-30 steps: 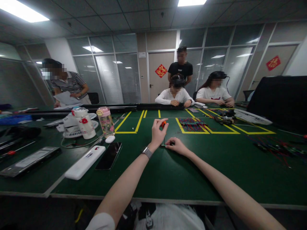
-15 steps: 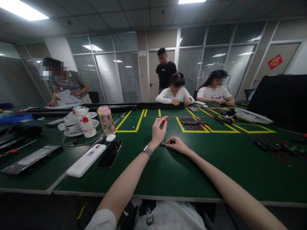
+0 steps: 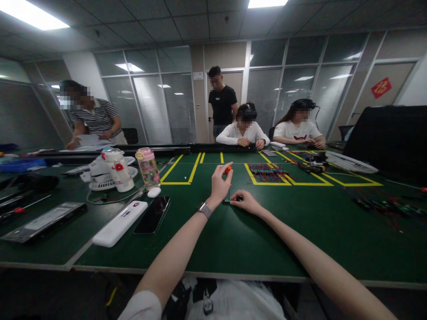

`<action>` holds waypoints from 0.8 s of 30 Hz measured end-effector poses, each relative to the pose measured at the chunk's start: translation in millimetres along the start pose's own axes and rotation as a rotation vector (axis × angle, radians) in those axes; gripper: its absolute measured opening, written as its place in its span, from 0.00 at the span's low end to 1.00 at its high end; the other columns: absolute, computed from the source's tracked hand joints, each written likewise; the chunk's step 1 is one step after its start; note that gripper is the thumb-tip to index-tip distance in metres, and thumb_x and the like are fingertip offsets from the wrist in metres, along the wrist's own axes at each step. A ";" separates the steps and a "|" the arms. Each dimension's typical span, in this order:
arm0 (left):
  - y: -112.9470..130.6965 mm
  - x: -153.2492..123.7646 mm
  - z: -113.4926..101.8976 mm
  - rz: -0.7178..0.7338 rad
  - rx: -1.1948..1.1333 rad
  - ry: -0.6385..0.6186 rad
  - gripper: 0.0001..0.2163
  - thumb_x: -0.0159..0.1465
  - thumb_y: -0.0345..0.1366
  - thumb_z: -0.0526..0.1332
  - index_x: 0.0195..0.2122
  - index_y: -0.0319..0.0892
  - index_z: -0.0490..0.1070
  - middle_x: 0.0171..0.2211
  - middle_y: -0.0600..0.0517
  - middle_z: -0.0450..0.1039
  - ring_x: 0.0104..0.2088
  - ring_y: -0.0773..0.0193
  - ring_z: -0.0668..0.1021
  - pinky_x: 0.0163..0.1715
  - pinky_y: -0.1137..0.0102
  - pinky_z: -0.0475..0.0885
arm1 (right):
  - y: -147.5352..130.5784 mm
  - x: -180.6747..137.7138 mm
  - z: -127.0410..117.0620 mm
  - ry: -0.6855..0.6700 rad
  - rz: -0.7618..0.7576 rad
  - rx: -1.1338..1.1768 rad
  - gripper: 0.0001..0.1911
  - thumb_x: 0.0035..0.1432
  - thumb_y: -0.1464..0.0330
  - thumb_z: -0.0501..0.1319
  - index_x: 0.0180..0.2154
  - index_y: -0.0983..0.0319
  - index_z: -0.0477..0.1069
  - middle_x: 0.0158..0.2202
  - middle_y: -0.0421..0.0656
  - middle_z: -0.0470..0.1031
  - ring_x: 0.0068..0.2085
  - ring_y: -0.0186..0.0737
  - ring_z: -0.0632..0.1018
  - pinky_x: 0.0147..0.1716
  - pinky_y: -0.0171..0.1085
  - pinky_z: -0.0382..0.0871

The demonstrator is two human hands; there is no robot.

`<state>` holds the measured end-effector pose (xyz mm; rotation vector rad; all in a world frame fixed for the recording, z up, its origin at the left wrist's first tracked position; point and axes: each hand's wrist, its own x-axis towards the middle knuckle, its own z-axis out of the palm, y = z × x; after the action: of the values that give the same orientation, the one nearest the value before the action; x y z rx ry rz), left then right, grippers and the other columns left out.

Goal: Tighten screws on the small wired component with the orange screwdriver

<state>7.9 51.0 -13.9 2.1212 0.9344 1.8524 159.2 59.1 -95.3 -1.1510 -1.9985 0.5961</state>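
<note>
My left hand (image 3: 220,181) is closed around the orange handle of a screwdriver (image 3: 228,170), held upright with its thin dark shaft pointing down. The shaft's tip meets a small green circuit board (image 3: 227,201) on the green table. My right hand (image 3: 246,202) pinches the right end of that board between thumb and fingers. Beside those fingers a small black round part (image 3: 239,198) shows; whether it is joined to the board I cannot tell. My left wrist wears a watch.
Left of my arm lie a black phone (image 3: 152,215), a white power bank (image 3: 120,223) and a white oval case (image 3: 154,192). A pink-lidded bottle (image 3: 147,169) and white flask (image 3: 118,171) stand behind. Wired boards (image 3: 269,172) lie ahead right, more (image 3: 388,204) farther right. Several people are across the table.
My hands, the screwdriver and the board stay almost still. Across the table, the standing person has shifted left, and the person at far left has lowered the papers.
</note>
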 end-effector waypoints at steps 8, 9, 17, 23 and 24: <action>1.4 0.0 -1.7 -0.002 -0.035 -0.031 0.16 0.68 0.31 0.48 0.52 0.44 0.69 0.46 0.48 0.71 0.47 0.64 0.73 0.50 0.67 0.67 | 0.2 -0.3 0.8 0.016 0.009 -0.005 0.08 0.46 0.67 0.66 0.31 0.64 0.78 0.29 0.43 0.75 0.32 0.39 0.75 0.36 0.37 0.68; 1.1 0.2 -1.5 -0.003 -0.047 -0.038 0.16 0.68 0.30 0.48 0.53 0.44 0.68 0.49 0.48 0.71 0.49 0.63 0.73 0.51 0.66 0.67 | -0.6 -0.5 0.5 0.016 0.010 -0.004 0.08 0.46 0.67 0.66 0.31 0.64 0.78 0.29 0.43 0.75 0.32 0.39 0.75 0.36 0.37 0.68; 1.0 -0.9 -0.1 0.014 0.022 0.042 0.11 0.63 0.34 0.59 0.46 0.44 0.73 0.37 0.50 0.69 0.37 0.65 0.73 0.41 0.70 0.70 | -4.8 -1.3 -0.8 0.008 0.008 0.001 0.08 0.46 0.67 0.66 0.30 0.64 0.78 0.28 0.43 0.76 0.32 0.39 0.75 0.36 0.37 0.67; 3.7 -0.3 -2.1 -0.018 0.027 0.048 0.12 0.66 0.37 0.54 0.45 0.45 0.74 0.38 0.49 0.67 0.39 0.65 0.73 0.43 0.70 0.69 | -2.0 -0.4 -0.1 0.008 0.013 0.001 0.09 0.46 0.67 0.66 0.31 0.64 0.78 0.28 0.43 0.75 0.32 0.39 0.75 0.36 0.37 0.67; 3.5 -0.1 -2.0 -0.017 0.007 0.034 0.13 0.67 0.35 0.51 0.47 0.44 0.73 0.40 0.48 0.68 0.42 0.65 0.73 0.46 0.69 0.69 | -1.2 -0.2 0.1 0.004 0.013 0.004 0.09 0.46 0.67 0.66 0.31 0.64 0.78 0.28 0.43 0.75 0.32 0.39 0.75 0.36 0.37 0.67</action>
<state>7.2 47.7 -11.8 2.0853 0.9644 1.8858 158.6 58.3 -94.7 -1.1625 -1.9873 0.6043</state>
